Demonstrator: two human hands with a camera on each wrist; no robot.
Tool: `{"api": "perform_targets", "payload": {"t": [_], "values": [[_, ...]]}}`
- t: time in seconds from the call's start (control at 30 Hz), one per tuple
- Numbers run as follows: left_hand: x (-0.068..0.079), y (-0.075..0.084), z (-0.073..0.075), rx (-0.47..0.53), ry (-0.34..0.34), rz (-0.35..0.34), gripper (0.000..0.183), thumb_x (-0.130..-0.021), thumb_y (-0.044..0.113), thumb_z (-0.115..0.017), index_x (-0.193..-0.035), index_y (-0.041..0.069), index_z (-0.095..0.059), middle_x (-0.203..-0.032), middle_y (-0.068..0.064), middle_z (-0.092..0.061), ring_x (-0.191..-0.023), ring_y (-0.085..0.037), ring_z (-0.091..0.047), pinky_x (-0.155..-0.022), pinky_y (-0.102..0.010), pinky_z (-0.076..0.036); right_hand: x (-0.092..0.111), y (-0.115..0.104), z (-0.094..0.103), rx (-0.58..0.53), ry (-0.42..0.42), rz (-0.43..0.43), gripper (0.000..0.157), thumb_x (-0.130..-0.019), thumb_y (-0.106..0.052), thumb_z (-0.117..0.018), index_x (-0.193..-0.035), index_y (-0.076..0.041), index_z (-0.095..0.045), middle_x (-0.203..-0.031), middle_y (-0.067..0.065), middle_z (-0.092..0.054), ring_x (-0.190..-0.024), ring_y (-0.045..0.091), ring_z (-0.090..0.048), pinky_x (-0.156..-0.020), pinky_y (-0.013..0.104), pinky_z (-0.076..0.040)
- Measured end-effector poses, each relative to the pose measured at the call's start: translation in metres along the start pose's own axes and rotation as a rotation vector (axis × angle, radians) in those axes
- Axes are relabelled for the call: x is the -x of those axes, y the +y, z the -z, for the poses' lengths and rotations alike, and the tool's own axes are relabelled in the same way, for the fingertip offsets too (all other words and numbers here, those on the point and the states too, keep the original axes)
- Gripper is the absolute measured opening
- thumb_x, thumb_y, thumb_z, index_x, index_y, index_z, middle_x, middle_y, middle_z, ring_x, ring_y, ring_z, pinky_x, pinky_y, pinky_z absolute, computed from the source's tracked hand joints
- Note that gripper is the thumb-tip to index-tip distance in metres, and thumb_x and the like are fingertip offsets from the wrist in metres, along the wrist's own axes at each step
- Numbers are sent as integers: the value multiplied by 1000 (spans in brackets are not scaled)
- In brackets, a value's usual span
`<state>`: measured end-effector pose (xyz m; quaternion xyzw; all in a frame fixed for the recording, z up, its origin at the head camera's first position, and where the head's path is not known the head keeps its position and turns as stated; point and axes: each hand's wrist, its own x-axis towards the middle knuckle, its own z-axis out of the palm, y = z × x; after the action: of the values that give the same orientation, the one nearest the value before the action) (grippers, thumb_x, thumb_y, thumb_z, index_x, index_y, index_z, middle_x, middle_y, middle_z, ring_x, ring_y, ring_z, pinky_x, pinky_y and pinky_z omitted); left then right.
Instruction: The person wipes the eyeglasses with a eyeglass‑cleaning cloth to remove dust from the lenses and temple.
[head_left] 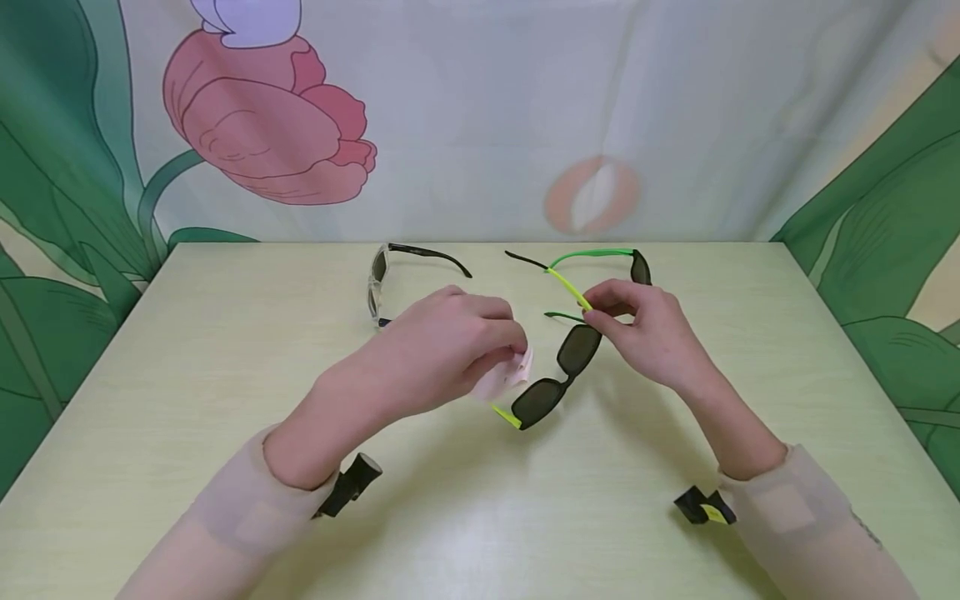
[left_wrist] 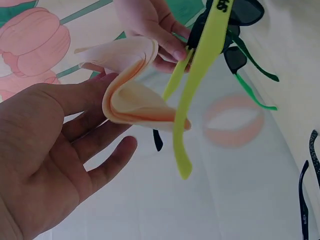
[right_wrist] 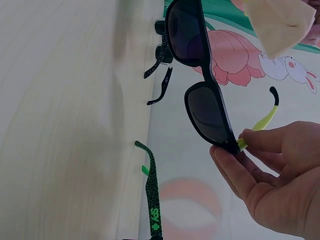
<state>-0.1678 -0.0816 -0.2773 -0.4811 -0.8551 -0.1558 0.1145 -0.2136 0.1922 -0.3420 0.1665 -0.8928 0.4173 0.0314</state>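
pale sleeves [head_left: 240, 517] near, a left hand [head_left: 450, 346] pinched a folded cloth [head_left: 504, 382]; a right hand [head_left: 652, 333] pinched yellow-armed sunglasses [head_left: 537, 403] at their far end, where slackening could have dropped them

"SPY" [right_wrist: 154, 215] and a plus sign [right_wrist: 155, 227] are printed in green on a patterned temple [right_wrist: 153, 187] near the worktop's [head_left: 187, 375] far edge; dark lettering [left_wrist: 223, 5] on a yellow temple [left_wrist: 202, 60] cannot be fully read.

Three pairs of sunglasses [head_left: 538, 403] [head_left: 379, 267] [head_left: 640, 267], one cloth [left_wrist: 141, 102], one table [head_left: 187, 375]
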Motion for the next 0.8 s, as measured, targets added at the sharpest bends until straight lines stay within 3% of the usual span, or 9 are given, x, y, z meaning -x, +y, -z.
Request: {"api": "perform_targets", "payload": {"t": [0.47, 0.6, 0.8], "values": [[1, 4, 3, -55, 214, -70, 19, -88, -3, -77, -98, 13, -74, -96, 0, -69, -93, -18, -68, -81, -37, -49, 0, 3, -2, 24, 17, 6, 14, -96, -3, -70, -109, -3, -74, -97, 8, -75, -93, 24, -73, -80, 40, -54], [1, 7, 0, -116, 159, -125, 22, -83, -5, -79, -93, 14, -73, -92, 3, -67, -89, -16, -67, -80, -35, -51, -1, 3, -2, 37, 24, 7, 14, -96, -4, -71, -109, -4, -74, -96, 7, -76, -93, 24, -73, -79, 40, -53], [2, 16, -12, -307, -41, -152, 15, -87, 5, -74, -84, 19, -70, -79, 7, -58, -76, -12, -59, -76, -30, -48, -1, 0, 0, 37, 38, 10, 14, -96, -4, -71, -109, -5, -75, -95, 6, -76, -91, 23, -73, -77, 40, -51]]}}
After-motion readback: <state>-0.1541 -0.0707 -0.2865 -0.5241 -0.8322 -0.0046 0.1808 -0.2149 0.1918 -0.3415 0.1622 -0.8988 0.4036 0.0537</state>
